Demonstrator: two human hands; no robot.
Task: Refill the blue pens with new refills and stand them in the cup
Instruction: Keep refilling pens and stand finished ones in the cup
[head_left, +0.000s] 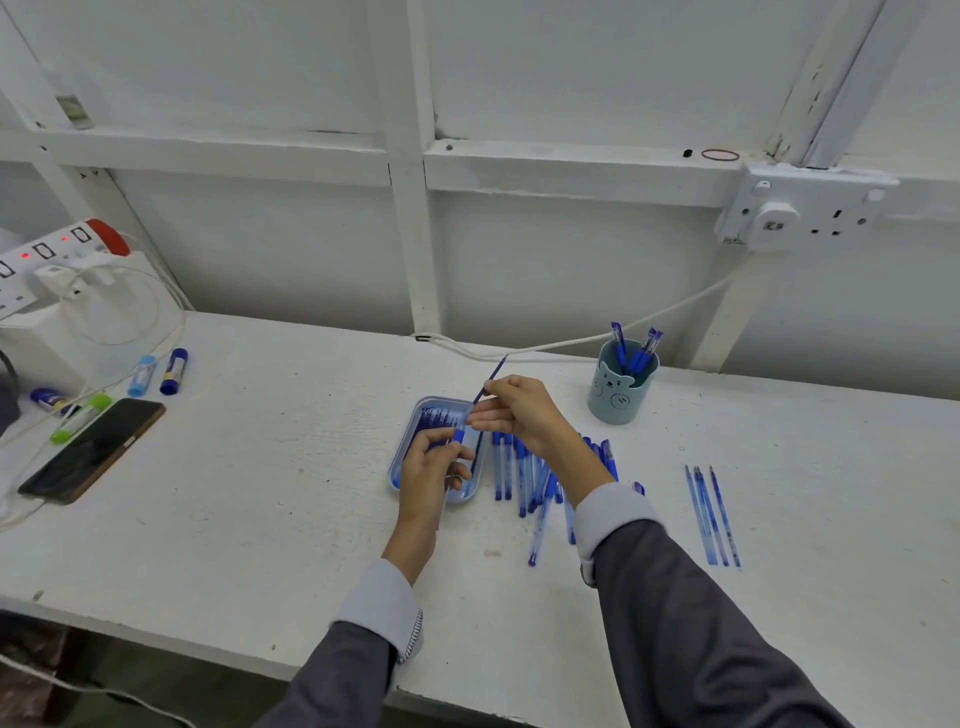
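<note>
Your left hand (434, 470) curls round a blue pen barrel (459, 435) above the tray (422, 408), your right hand (522, 413) pinches a refill (492, 376) angled up from it, and the cup (618, 400) stands on the counter (260, 493) further right, holding pens.

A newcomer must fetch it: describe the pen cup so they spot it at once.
From the white wall socket on the right, follow its cable down to the white table. The cup stands upright near the wall, beyond the loose pens. It alone is a grey-blue pot with an animal face, holding upright blue pens.
</note>
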